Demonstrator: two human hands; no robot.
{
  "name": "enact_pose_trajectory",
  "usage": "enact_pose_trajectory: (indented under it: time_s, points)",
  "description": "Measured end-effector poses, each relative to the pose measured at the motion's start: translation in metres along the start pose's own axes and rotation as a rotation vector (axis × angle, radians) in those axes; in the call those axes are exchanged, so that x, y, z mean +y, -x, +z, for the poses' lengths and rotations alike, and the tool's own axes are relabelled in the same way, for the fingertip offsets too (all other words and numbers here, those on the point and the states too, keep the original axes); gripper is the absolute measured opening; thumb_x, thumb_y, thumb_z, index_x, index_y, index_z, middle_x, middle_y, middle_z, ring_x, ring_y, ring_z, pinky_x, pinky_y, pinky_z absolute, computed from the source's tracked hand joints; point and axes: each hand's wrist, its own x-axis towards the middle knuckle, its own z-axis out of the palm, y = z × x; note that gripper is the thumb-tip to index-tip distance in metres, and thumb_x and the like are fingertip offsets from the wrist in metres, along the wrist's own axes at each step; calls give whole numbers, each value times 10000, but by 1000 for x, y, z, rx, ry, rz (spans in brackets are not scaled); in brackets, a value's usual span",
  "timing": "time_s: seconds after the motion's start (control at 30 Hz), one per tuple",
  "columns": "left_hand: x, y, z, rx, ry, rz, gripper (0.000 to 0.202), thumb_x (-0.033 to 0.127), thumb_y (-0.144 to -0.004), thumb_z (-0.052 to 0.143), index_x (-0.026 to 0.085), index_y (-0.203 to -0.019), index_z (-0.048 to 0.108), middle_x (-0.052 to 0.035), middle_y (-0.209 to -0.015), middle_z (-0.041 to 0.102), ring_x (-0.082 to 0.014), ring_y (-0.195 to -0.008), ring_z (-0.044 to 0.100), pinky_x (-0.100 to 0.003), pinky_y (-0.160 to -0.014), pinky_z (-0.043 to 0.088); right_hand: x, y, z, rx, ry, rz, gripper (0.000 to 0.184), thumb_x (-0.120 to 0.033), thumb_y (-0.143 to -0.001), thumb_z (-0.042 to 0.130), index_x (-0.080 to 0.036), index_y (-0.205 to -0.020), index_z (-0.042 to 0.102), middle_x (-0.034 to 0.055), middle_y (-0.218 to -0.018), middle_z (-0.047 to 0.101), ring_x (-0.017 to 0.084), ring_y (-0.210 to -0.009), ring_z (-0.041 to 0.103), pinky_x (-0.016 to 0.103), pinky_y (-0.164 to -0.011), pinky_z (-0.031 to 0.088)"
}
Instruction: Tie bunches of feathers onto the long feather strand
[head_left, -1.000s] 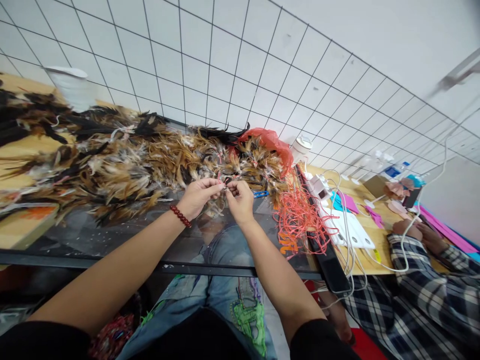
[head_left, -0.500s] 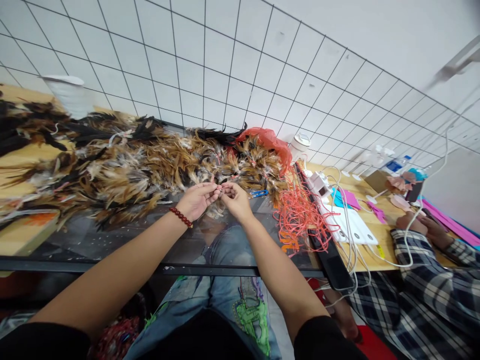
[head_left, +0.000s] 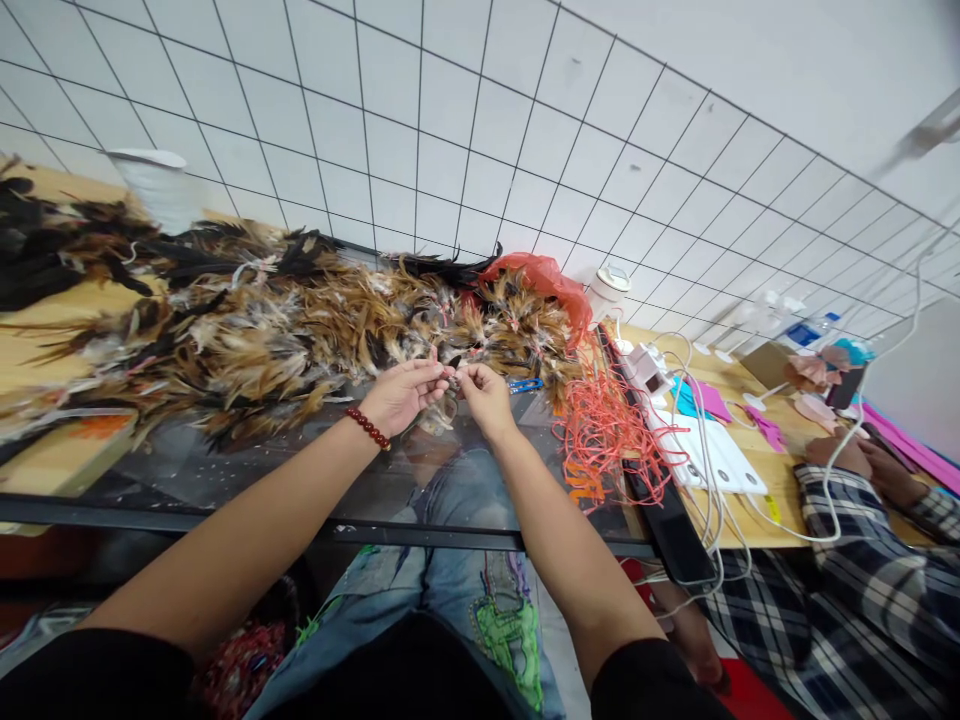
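Observation:
My left hand (head_left: 405, 392), with a red bead bracelet (head_left: 367, 428) on its wrist, and my right hand (head_left: 486, 397) meet fingertip to fingertip above the glass tabletop (head_left: 225, 480). Both pinch a small dark bundle at the near edge of a long heap of brown and black feathers (head_left: 247, 330); what exactly sits between the fingers is too small to make out. A tangle of orange-red strings (head_left: 607, 440) lies just right of my right hand. Small blue scissors (head_left: 523, 385) rest beyond my right hand.
A red plastic bag (head_left: 540, 280) sits at the heap's far right end, a white cup (head_left: 606, 290) beside it. White cables and a white power strip (head_left: 712, 460) cover the wooden table to the right. A person in a plaid sleeve (head_left: 862, 540) works there. A tiled wall stands behind.
My hands have stayed together at the feather pile's edge, with small finger movements. The view has shifted slightly.

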Motion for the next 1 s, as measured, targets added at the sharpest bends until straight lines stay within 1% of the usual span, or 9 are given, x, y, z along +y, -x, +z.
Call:
enact_pose_trajectory:
  time_s: [0.13, 0.23, 0.33, 0.47, 0.57, 0.67, 0.77, 0.87, 1.0]
  points:
    - [-1, 3, 3, 20, -45, 32, 121, 84, -668, 727, 97, -740, 630, -56, -662, 678, -86, -516, 600, -175, -475, 474, 5, 0, -1, -7, 47, -7, 266, -440, -735, 643, -180, -744, 589, -34, -642, 573, 102, -569, 489, 227, -576, 416]
    - [-2, 4, 5, 79, -103, 90, 163, 95, -629, 752, 102, -734, 627, -39, -604, 653, -82, -483, 572, -174, -448, 442, 4, 0, -2, -9, 88, -27, 191, -381, -795, 560, -190, -786, 566, -48, -614, 544, 110, -558, 490, 233, -598, 416]
    - [-2, 3, 5, 102, -146, 109, 195, 89, -584, 769, 106, -724, 634, -27, -558, 634, -88, -479, 567, -188, -463, 445, -1, 2, -3, -25, 235, -120, 123, -294, -842, 470, -200, -796, 534, -33, -646, 548, 132, -635, 516, 249, -669, 431]
    - [-2, 1, 4, 108, -288, 138, 168, 137, -570, 769, 99, -697, 668, -38, -551, 639, -95, -469, 560, -189, -428, 405, -8, 7, -2, 45, 468, -309, 93, -200, -851, 422, -206, -778, 480, 25, -794, 567, 163, -799, 530, 280, -780, 428]
    - [-2, 1, 3, 74, -425, 144, 179, 157, -547, 775, 100, -696, 692, -29, -526, 628, -99, -461, 546, -184, -387, 349, -12, 12, 0, 65, 595, -406, 111, -169, -865, 390, -210, -804, 473, 47, -851, 552, 178, -845, 517, 291, -797, 420]
    - [-3, 2, 3, -36, -504, 95, 182, 173, -538, 778, 106, -689, 702, -18, -513, 625, -78, -429, 504, -180, -389, 338, -13, 14, 0, 44, 666, -436, 115, -177, -885, 390, -212, -828, 483, 53, -879, 545, 186, -860, 511, 298, -799, 418]
    - [-6, 2, 2, -105, -569, 97, 157, 212, -555, 772, 111, -649, 697, -8, -493, 614, -50, -381, 441, -176, -388, 328, -14, 14, -1, 1, 659, -446, 115, -173, -885, 408, -210, -821, 495, 49, -881, 555, 184, -856, 517, 298, -795, 418]
    - [-9, 1, 0, -80, -591, 144, 171, 260, -574, 769, 115, -608, 685, -10, -474, 601, -50, -375, 435, -177, -388, 323, -15, 12, -3, -41, 584, -451, 125, -173, -881, 430, -206, -795, 515, 34, -851, 570, 167, -823, 527, 283, -780, 420]
    - [-10, 0, 1, -36, -537, 140, 235, 291, -533, 810, 118, -629, 685, -12, -472, 596, -71, -401, 471, -185, -393, 334, -17, 12, -3, 11, 453, -434, 112, -214, -876, 466, -188, -850, 572, 38, -879, 594, 153, -838, 549, 267, -779, 435]
